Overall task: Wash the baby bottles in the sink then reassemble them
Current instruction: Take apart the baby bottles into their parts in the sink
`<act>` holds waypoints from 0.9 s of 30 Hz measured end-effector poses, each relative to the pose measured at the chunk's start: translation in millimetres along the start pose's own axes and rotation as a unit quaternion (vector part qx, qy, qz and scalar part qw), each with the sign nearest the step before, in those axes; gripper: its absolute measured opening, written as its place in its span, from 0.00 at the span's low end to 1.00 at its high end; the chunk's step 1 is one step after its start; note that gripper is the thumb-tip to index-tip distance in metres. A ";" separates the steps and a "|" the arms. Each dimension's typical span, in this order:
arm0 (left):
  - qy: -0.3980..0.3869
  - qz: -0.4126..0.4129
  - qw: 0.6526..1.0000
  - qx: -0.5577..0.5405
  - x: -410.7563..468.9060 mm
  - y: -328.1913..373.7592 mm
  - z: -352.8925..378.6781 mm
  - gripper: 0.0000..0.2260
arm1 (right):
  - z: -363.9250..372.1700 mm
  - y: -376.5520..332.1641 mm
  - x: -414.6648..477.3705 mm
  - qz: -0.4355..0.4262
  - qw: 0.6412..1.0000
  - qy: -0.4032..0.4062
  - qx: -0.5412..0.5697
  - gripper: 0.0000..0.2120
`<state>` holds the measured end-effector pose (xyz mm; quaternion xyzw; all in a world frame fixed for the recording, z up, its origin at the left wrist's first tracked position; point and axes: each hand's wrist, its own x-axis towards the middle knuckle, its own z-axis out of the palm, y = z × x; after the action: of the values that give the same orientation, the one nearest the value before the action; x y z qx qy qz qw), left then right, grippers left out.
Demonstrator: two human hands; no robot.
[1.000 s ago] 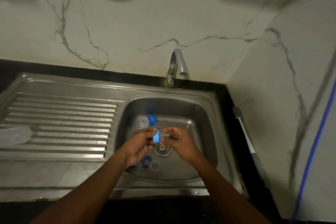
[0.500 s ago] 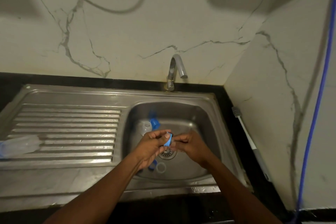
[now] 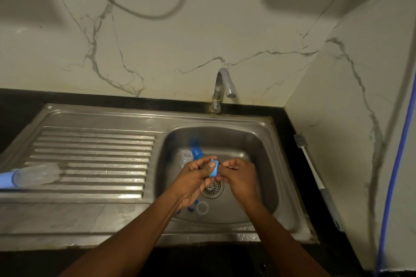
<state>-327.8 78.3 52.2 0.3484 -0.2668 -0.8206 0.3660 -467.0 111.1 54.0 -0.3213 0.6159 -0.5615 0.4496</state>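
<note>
1. Nearest you, just in front of the drain, a clear ring and a small blue piece lie on the sink floor, exactly where they lay a second ago.
2. Right above the drain, your left hand pinches the blue ring between thumb and curled fingers. Your right hand has its fingers curled too, with the tips pinching the ring's other edge.
3. A second ago the ring showed more of its face; now it sits edge-on. You have turned it while both hands stayed over the drain, so I judge you are rubbing round its rim, mid-wash.
4. Just behind the drain, a blue cap and a clear dome have not moved and probably await washing.
5. Farther behind the drain, the tap shows no water I can make out.
6. Far left of the drain, a bottle lies on the ribbed board, so reassembly looks unstarted.
</note>
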 end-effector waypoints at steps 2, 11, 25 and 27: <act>0.006 0.013 0.999 0.034 1.1 -1.3 3.6 0.21 | -4.7 3.5 0.3 0.019 0.999 -0.019 0.019 0.08; 0.075 0.003 0.995 0.066 3.8 -18.0 2.7 0.16 | -19.5 22.0 -8.2 0.107 0.981 -0.151 0.061 0.11; 0.286 0.026 0.900 0.328 52.5 -44.9 -32.3 0.05 | 1.1 69.9 44.6 0.032 0.972 -0.125 -0.197 0.03; 0.319 0.040 0.873 0.368 59.3 -44.6 -36.6 0.08 | 6.1 79.2 55.8 -0.011 0.964 -0.139 -0.226 0.06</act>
<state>-347.2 51.3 -23.5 0.6894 -0.4321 -0.4922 0.3094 -474.5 71.3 -34.2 -0.4963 0.6546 -0.3622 0.4404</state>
